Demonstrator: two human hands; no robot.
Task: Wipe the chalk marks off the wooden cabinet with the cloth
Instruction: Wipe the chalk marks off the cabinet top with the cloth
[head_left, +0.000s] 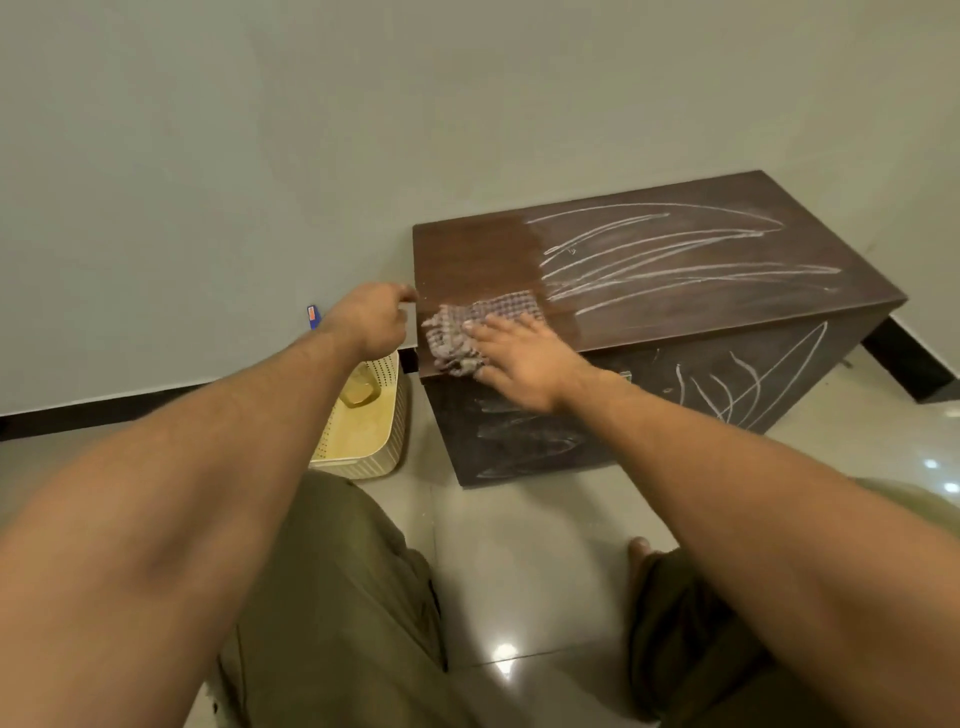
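Observation:
A low dark wooden cabinet (675, 312) stands on the floor against the wall. White chalk marks (675, 260) streak the right part of its top, and more chalk marks cover its front face. The left part of the top shows bare brown wood. A grey checked cloth (467, 332) lies bunched at the top's front left corner. My right hand (519, 358) presses flat on the cloth, fingers spread. My left hand (374, 322) is curled at the cabinet's left edge, fingertips touching the top's corner.
A cream perforated basket (384, 447) with a yellowish bottle (358, 389) inside sits on the floor left of the cabinet. A small blue object (312, 317) rests by the wall. Glossy tiled floor spreads in front, with my knees and a foot below.

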